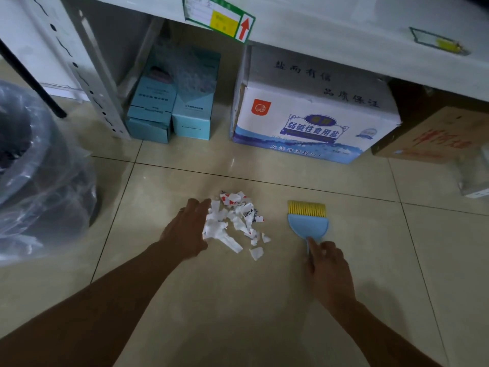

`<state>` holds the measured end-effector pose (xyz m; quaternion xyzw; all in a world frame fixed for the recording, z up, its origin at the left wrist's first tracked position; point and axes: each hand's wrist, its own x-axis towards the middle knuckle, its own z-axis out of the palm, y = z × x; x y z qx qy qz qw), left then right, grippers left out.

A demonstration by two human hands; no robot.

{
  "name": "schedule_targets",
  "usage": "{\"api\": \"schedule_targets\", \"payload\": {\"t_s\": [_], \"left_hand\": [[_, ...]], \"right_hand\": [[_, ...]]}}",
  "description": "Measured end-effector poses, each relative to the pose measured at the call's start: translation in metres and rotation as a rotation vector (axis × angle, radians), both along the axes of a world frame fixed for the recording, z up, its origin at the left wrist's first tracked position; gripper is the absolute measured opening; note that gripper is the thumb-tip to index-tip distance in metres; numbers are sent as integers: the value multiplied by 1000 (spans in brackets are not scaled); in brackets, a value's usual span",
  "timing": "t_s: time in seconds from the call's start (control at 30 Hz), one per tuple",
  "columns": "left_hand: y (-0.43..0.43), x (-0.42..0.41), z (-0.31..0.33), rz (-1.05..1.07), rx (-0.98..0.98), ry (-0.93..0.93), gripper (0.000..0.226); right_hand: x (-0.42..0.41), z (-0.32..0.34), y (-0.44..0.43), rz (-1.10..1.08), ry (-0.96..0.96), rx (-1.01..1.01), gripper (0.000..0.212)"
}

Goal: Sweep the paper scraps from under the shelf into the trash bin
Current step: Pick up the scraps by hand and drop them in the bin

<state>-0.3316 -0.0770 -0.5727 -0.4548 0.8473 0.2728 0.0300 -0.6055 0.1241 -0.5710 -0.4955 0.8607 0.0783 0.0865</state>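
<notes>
A pile of torn white paper scraps [236, 221] with red and blue print lies on the beige floor tiles in front of the shelf [317, 30]. My left hand [186, 230] rests flat against the pile's left side, fingers together and touching the scraps. To the right of the pile lies a small blue hand brush [308, 223] with yellow bristles pointing toward the shelf. My right hand [328, 271] is closed around its handle. The trash bin [39, 165], dark and lined with a clear plastic bag, stands at the far left.
Under the shelf stand two light blue cartons [172, 112], a large white and blue box [315, 115] and a brown cardboard box [436, 136]. A perforated white shelf post [90, 75] and a black rod [34, 80] rise at the left.
</notes>
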Motion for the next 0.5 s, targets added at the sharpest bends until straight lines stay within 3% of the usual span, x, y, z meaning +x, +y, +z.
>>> {"api": "schedule_targets", "payload": {"t_s": [0.07,0.3,0.4,0.5], "left_hand": [[-10,-5,-1,-49,10,-42,117],[-43,-34,4,-175,52,-105,127],[-45,-46,3,-182,94,-79,122],[-40,-57,3,-124,157,2,99]], "right_hand": [[8,1,-7,62,-7,-55,68],[70,8,-91,27,-579,-98,101],[74,9,-139,32,-600,-70,110],[76,12,-168,111,-520,56,93]]}}
